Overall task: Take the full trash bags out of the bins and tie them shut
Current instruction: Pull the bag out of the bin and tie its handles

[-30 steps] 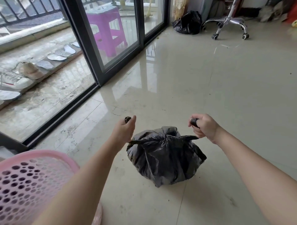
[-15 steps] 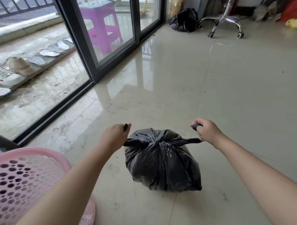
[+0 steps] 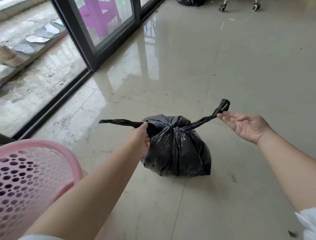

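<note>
Since the knot on top already looks cinched, no need for a hard hold now: black trash bag (image 3: pixel 177 149) sitting on the tiled floor (image 3: pixel 239 72), out of the bin, two twisted tails sticking out sideways. Right hand (image 3: pixel 246 126) spread flat, palm up, fingertips just brushing the right tail (image 3: pixel 220 109), no real grip on it. Left hand (image 3: pixel 141 137) down against the left tail (image 3: pixel 119 122) near the knot, fingers hidden behind it, so can't tell whether pinching or merely resting. Probably a second knot or done. Pink holed basket (image 3: pixel 34 171) close by the left arm, sliding glass door (image 3: pixel 102 34) beyond, another black bag (image 3: pixel 189 2) and chair wheels (image 3: pixel 239 6) far off. Nothing blocking the bag.
</note>
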A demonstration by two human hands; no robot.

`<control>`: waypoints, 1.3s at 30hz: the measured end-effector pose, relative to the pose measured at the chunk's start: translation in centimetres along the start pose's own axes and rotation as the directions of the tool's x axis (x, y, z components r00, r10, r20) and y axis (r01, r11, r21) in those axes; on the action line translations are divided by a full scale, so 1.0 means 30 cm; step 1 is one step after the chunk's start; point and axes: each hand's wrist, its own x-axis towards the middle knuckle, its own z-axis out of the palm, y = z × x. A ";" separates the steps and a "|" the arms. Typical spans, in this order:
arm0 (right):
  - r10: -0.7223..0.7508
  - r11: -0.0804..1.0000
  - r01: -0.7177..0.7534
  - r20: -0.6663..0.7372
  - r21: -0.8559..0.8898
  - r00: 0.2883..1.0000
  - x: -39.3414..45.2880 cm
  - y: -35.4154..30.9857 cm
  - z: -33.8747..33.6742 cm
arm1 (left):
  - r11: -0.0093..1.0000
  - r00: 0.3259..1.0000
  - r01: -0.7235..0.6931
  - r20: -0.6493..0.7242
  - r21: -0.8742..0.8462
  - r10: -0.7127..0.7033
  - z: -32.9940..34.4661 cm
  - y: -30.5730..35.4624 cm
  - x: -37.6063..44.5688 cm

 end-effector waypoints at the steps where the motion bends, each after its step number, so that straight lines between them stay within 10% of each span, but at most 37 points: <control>1: 0.006 0.999 -0.007 -0.017 -0.054 1.000 0.003 0.015 0.002 | 0.998 0.999 -0.042 -0.028 0.036 0.043 0.007 0.002 0.005; 7: 0.302 0.534 -0.383 -0.253 -0.754 0.919 0.068 0.171 0.100 | 0.967 0.975 -0.207 -0.052 0.149 0.216 0.018 -0.020 0.014; 14: -0.129 0.972 0.078 -0.229 -0.221 0.965 0.161 0.234 0.292 | 0.926 0.924 -0.376 0.081 0.002 0.375 0.026 0.009 -0.019; 19: -0.137 0.957 0.175 -0.171 0.231 0.976 0.159 0.179 0.367 | 0.882 0.886 -0.324 0.218 -0.341 0.410 0.026 0.058 -0.017; 30: -0.123 0.989 0.101 -0.208 -0.110 0.970 0.159 0.236 0.370 | 0.975 0.972 -0.219 0.075 -0.042 0.222 0.028 0.027 0.000; 35: -0.137 0.979 0.132 -0.021 -0.157 0.990 0.144 0.200 0.382 | 0.829 0.816 -0.555 0.237 0.062 0.528 0.014 0.076 -0.034; 39: -0.128 0.905 0.128 0.028 -0.407 0.991 0.129 0.194 0.360 | 0.819 0.705 -0.566 0.463 -0.090 0.538 0.036 0.121 -0.063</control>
